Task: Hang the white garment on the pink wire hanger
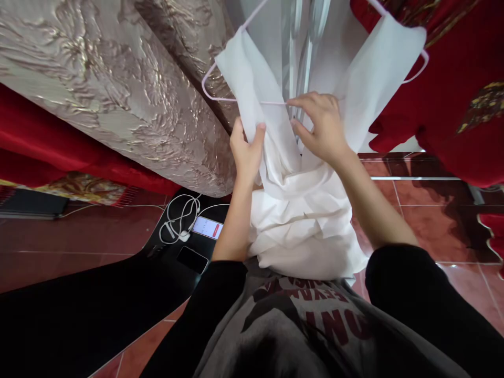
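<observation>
The thumb and fingers of the left hand [248, 149] are clamped on one upper strip of the white garment [307, 223]. On the right hand [325, 128], index finger and thumb stand apart, the index fingertip touching the lower bar of the pink hanger [273, 103]; the grip of its other fingers cannot be told. The garment's two upper strips hang over the hanger's left and right ends, and its lower part lies gathered in folds before the grey shirt [299, 315]. At the far end of the black bench [106, 310] lie a coiled white cable [181, 218] and a lit phone [207, 228]; a dark phone [192, 260] lies nearer the bench's right edge. Red tiles [421, 220] form the floor.
</observation>
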Demonstrator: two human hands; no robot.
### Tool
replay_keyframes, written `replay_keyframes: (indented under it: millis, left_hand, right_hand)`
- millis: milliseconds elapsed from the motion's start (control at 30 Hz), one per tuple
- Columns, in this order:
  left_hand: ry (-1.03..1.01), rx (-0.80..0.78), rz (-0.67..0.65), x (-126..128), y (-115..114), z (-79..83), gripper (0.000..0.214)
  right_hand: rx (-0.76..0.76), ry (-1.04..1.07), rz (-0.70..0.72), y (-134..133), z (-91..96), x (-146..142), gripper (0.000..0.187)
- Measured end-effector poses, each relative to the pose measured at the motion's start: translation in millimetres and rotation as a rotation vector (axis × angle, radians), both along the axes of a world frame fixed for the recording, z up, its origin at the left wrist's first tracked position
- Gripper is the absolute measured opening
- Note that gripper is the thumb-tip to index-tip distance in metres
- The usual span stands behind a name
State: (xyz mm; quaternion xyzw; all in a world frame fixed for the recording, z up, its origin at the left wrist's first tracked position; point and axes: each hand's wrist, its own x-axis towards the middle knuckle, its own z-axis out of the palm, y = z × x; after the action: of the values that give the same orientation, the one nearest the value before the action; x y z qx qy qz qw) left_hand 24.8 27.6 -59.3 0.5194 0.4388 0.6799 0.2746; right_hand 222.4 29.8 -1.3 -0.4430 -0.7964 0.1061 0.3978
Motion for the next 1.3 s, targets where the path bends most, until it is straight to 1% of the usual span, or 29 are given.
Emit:
replay_keyframes:
  millis: [33, 100, 167, 233, 300, 400, 500, 600, 667, 767, 833, 867, 933, 1000, 1067, 1133, 1167, 1233, 1300]
  left_hand:
    - [-0.01, 0.017, 0.017, 3, -2, 1.5, 0.049]
    - [-0.049, 0.057, 0.038, 9, -10, 4.3, 0.044]
    - [-0.121, 0.047, 0.061, 15, -20, 7.3, 0.04]
    - [-0.174, 0.029, 0.07, 19, -29, 11.7, 0.038]
    - [-0.216, 0.036, 0.044, 21, -38, 17.6, 0.04]
    - [-0.245, 0.031, -0.069, 19, -47, 26.3, 0.049]
    - [-0.214, -0.009, -0.16, 15, -55, 31.1, 0.051]
    - [-0.143, -0.026, -0.183, 10, -66, 36.0, 0.039]
    - [-0.081, -0.033, -0.158, 9, -75, 43.4, 0.031]
    - [0.004, -0.043, -0.068, 7, -85, 63.0, 0.023]
    - [0.014, -0.003, -0.016, 5, -85, 80.3, 0.018]
    - [-0.006, 0.025, -0.028, 4, -82, 89.5, 0.015]
    - [-0.079, 0.054, -0.135, 0, -70, 108.1, 0.014]
    - [-0.142, 0.023, -0.304, -8, -53, 124.4, 0.012]
    - [-0.16, -0.011, -0.425, -22, -35, 134.6, 0.008]
    - [-0.141, -0.009, -0.485, -41, -19, 134.6, 0.018]
    - [-0.134, 0.012, -0.487, -53, -13, 129.8, 0.026]
    - [-0.129, 0.065, -0.455, -76, -7, 111.1, 0.042]
    - [-0.196, 0.109, -0.366, -94, -7, 83.9, 0.049]
  right_hand:
    - [0.029, 0.022, -0.036, -2, -5.9, -2, 0.038]
    - [0.104, 0.069, -0.116, -11, -11.8, -6, 0.042]
    - [0.154, 0.093, -0.19, -20, -11.3, -8, 0.045]
    - [0.161, 0.103, -0.238, -25, -8.3, -9, 0.046]
    - [0.144, 0.111, -0.26, -25, -6.8, -9, 0.045]
    - [0.136, 0.124, -0.272, -24, -9.1, -11, 0.044]
    - [0.157, 0.136, -0.281, -31, -11.1, -15, 0.042]
    - [0.135, 0.145, -0.311, -44, -9.0, -21, 0.04]
    - [0.123, 0.151, -0.313, -49, -7.1, -22, 0.036]
    - [0.161, 0.163, -0.279, -49, -6.9, -21, 0.031]
    - [0.197, 0.176, -0.255, -47, -7.8, -20, 0.028]
    - [0.212, 0.181, -0.249, -45, -8.0, -19, 0.026]
    - [0.219, 0.186, -0.248, -44, -7.3, -18, 0.022]
    - [0.216, 0.191, -0.25, -43, -5.1, -18, 0.018]
    - [0.212, 0.194, -0.237, -43, -2.3, -17, 0.015]
    - [0.192, 0.179, -0.231, -43, -0.3, -15, 0.013]
    - [0.175, 0.167, -0.231, -42, 0.0, -14, 0.014]
    - [0.142, 0.146, -0.234, -39, -0.6, -11, 0.018]
    - [0.122, 0.139, -0.23, -38, -2.1, -10, 0.024]
